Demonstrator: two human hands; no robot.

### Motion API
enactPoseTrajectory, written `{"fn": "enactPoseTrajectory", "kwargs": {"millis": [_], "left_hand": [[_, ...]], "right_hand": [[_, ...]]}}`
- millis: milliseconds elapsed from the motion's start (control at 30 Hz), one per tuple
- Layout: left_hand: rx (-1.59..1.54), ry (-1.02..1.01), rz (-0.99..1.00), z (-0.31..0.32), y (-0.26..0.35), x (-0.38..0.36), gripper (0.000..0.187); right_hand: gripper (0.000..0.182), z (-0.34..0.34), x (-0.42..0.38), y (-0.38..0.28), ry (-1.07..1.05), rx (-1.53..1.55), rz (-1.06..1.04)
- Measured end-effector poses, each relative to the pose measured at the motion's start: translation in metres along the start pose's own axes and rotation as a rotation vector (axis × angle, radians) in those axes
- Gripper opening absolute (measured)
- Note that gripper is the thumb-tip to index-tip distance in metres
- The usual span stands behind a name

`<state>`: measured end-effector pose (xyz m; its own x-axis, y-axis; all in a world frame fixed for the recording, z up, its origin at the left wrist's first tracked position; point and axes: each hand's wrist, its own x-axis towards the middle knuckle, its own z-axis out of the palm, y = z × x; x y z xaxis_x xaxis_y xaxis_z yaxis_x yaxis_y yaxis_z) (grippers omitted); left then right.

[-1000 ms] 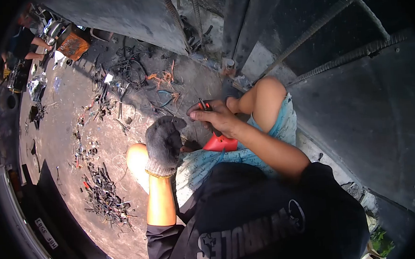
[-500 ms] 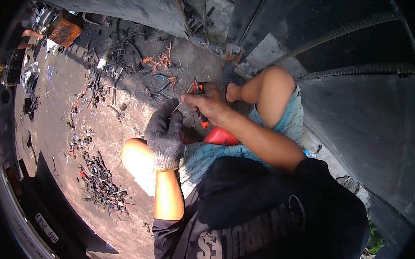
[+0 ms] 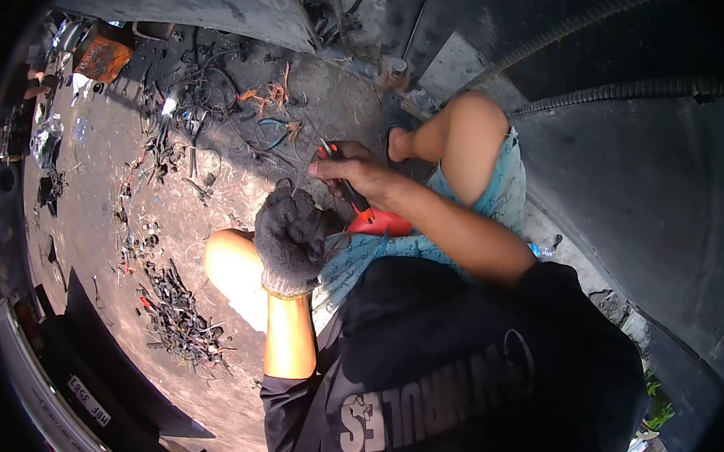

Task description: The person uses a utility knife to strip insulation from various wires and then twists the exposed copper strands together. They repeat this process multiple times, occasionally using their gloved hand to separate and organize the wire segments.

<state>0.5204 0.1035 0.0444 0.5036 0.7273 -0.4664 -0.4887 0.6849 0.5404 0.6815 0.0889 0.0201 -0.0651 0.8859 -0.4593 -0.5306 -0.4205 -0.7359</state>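
Observation:
My left hand [image 3: 288, 235], in a dark grey knitted glove, is closed in a fist in front of my left knee. A thin wire [image 3: 283, 182] sticks up in a small loop at its top; the rest is hidden in the glove. Bare and a little to the right, my right hand [image 3: 349, 175] is wrapped round a slim red-and-black handled tool [image 3: 359, 201]. The tool's pale tip shows above the thumb, and its lower end reaches a smooth red object [image 3: 385, 223] in my lap. The two hands are apart.
Loose wires [image 3: 275, 94] and a blue-handled tool [image 3: 275, 132] lie on the ground ahead. A pile of dark scraps [image 3: 177, 312] is to my left. A rusty box [image 3: 103, 55] stands at the far left, near another person's hand [image 3: 37, 84]. Dark panels [image 3: 625, 185] rise on my right.
My left hand has turned and curled into a tighter fist, slightly lower. My right hand has moved a little left and down with the tool, and the gap between the hands is wider.

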Motion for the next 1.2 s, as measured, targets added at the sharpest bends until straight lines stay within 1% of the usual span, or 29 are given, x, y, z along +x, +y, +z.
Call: {"fn": "enactPoseTrajectory", "kwargs": {"millis": [33,67,100,133,167,200,267,300,333,367,400,467,500,533,567,600,633,667,700,733,800,833,900,933,1000,1033,1100,1167,1200], "left_hand": [[0.0,-0.002,0.001,0.007,0.0,0.002,0.027],[-0.008,0.16,-0.019,0.018,0.001,0.001,0.028],[-0.015,0.323,-0.041,0.023,0.002,-0.001,0.029],[-0.015,0.322,-0.04,0.019,0.002,-0.001,0.029],[0.022,0.197,-0.015,0.011,0.002,-0.002,0.03],[0.06,0.071,0.009,0.006,0.002,-0.004,0.031],[0.119,0.091,-0.001,0.008,0.003,-0.008,0.03],[0.179,0.114,-0.014,0.008,0.004,-0.011,0.03],[0.181,0.115,-0.016,0.003,0.004,-0.012,0.03],[0.086,0.028,-0.027,-0.004,0.005,-0.011,0.028],[-0.009,-0.059,-0.04,-0.008,0.005,-0.011,0.026],[-0.021,-0.061,-0.023,-0.006,0.005,-0.016,0.025],[-0.034,-0.065,-0.005,-0.005,0.005,-0.017,0.025],[-0.034,-0.064,-0.007,-0.003,0.005,-0.019,0.025],[-0.059,-0.001,-0.005,0.0,0.004,-0.02,0.026],[-0.085,0.062,-0.002,0.0,0.004,-0.02,0.026],[-0.085,0.065,-0.004,-0.003,0.004,-0.02,0.026],[-0.134,-0.013,-0.034,-0.008,0.004,-0.019,0.026],[-0.182,-0.093,-0.064,-0.012,0.004,-0.019,0.026],[-0.181,-0.091,-0.066,-0.008,0.004,-0.02,0.026],[-0.123,0.036,-0.013,0.002,0.002,-0.025,0.023],[-0.121,0.035,-0.016,-0.003,0.0,-0.023,0.023],[1.025,-0.031,0.465,-0.016,-0.006,-0.02,0.019],[1.024,-0.033,0.465,-0.009,-0.003,-0.023,0.019],[0.335,0.013,0.002,0.009,0.007,-0.032,0.024],[0.333,0.014,0.003,0.007,0.007,-0.032,0.024],[0.472,0.094,0.023,0.002,0.006,-0.034,0.023],[0.488,0.139,0.02,0.003,0.009,-0.036,0.023],[0.504,0.184,0.016,0.005,0.01,-0.037,0.024]], "right_hand": [[0.011,0.005,-0.01,-0.002,0.066,-0.004,0.013],[0.011,0.008,-0.019,-0.001,0.132,-0.006,0.027],[0.011,0.007,-0.022,0.004,0.135,-0.005,0.028],[0.013,0.005,-0.022,0.009,0.106,-0.142,-0.011],[0.015,0.003,-0.024,0.013,0.078,-0.278,-0.05],[0.015,0.001,-0.027,0.017,0.079,-0.275,-0.051],[0.018,0.0,-0.033,0.016,-0.027,-0.614,-0.254],[0.018,-0.001,-0.033,0.02,-0.026,-0.609,-0.251],[0.016,-0.002,-0.031,0.023,0.002,-0.749,-0.406],[0.016,-0.004,-0.029,0.024,0.031,-0.889,-0.564],[0.016,-0.004,-0.029,0.025,0.033,-0.887,-0.564],[0.02,-0.001,-0.032,0.021,-0.009,-0.811,-0.399],[0.02,0.002,-0.034,0.019,-0.008,-0.81,-0.398],[0.019,0.007,-0.036,0.019,-0.026,-0.608,-0.355],[0.019,0.01,-0.037,0.02,-0.044,-0.406,-0.311],[0.019,0.009,-0.031,0.026,-0.043,-0.404,-0.31],[0.019,0.008,-0.025,0.033,-0.103,-0.351,-0.299],[0.021,0.006,-0.021,0.039,-0.164,-0.297,-0.289],[0.021,0.004,-0.019,0.045,-0.164,-0.295,-0.288],[0.021,0.006,-0.021,0.042,-0.157,-0.281,-0.241],[0.021,0.008,-0.02,0.044,-0.146,-0.263,-0.195],[0.019,0.009,-0.018,0.046,-0.129,-0.237,-0.187],[0.018,0.01,-0.017,0.05,-0.11,-0.212,-0.181],[0.017,0.012,-0.018,0.05,-0.131,-0.208,-0.187],[0.016,0.013,-0.02,0.046,-0.152,-0.205,-0.193],[0.016,0.013,-0.022,0.042,-0.156,-0.239,-0.161],[0.016,0.013,-0.019,0.047,-0.162,-0.27,-0.127],[0.014,0.015,-0.013,0.057,-0.084,-0.496,-0.476],[0.014,0.013,-0.015,0.062,-0.085,-0.494,-0.476]]}}
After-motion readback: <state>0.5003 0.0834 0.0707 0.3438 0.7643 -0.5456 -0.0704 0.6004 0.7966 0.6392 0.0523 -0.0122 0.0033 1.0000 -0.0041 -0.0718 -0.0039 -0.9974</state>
